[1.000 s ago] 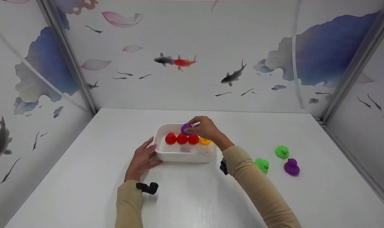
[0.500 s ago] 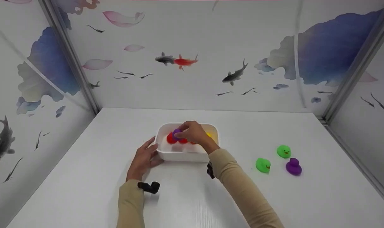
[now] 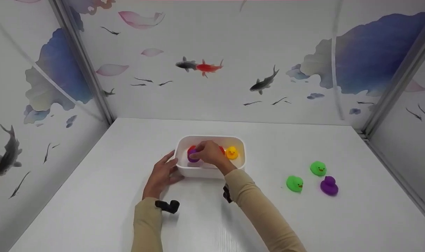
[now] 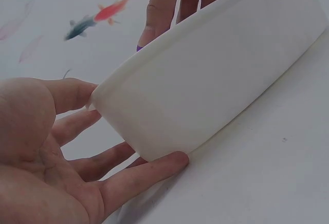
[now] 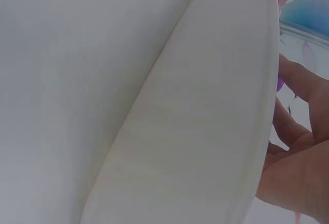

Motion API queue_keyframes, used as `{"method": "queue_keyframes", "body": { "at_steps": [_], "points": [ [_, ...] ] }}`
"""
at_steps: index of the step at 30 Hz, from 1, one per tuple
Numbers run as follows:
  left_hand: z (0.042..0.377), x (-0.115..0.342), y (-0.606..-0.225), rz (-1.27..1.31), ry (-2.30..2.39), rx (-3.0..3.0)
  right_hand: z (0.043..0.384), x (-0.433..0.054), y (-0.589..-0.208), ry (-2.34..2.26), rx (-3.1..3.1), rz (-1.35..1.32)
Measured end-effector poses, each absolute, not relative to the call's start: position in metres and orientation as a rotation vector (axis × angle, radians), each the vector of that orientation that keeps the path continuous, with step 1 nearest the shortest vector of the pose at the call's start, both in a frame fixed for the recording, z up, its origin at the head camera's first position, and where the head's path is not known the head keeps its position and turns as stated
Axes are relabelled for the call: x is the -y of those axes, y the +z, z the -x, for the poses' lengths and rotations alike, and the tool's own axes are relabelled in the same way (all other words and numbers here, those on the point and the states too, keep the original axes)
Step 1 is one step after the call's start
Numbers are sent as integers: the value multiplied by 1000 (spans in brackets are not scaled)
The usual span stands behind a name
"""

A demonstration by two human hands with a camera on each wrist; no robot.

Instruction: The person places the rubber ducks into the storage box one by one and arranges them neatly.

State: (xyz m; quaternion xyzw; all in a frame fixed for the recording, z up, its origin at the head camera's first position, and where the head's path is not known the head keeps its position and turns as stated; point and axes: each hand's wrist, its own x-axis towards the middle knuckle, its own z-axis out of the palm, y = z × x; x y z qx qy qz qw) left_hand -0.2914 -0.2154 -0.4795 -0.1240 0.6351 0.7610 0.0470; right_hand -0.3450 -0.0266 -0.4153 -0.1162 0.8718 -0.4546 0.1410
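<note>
Placing, seemingly — right hand pinches a purple toy inside the white tub, grip closed; left hand (thumb and fingers around a corner) holds the tub. Next move probably calls for release.

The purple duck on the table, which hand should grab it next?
Probably the right hand, after it lets go of the purple toy it pinches in the white tub. The purple duck lies right of the tub, on that hand's side. The left hand grips the tub's left end, farther away.
</note>
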Motion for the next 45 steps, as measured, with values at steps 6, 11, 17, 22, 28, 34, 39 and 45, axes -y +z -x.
{"method": "queue_keyframes", "body": {
  "at_steps": [6,11,17,22,28,34,39,45],
  "points": [
    [291,216,-479,349,2294,-1978,344,33,-418,-1296,-2487,279],
    [292,217,-479,348,2290,-1971,346,38,-419,-1267,-2483,282],
    [293,217,-480,378,2263,-1991,347,48,-422,-1225,-2496,292],
    [293,217,-481,390,2230,-2032,349,51,-423,-1202,-2505,276],
    [293,216,-480,394,2241,-2026,350,51,-423,-1198,-2503,253],
    [292,214,-480,382,2276,-2013,349,51,-427,-1207,-2520,275],
    [293,214,-482,365,2273,-2016,348,48,-427,-1211,-2508,264],
    [292,218,-482,377,2268,-2010,350,39,-418,-1206,-2509,276]
  ]
}}
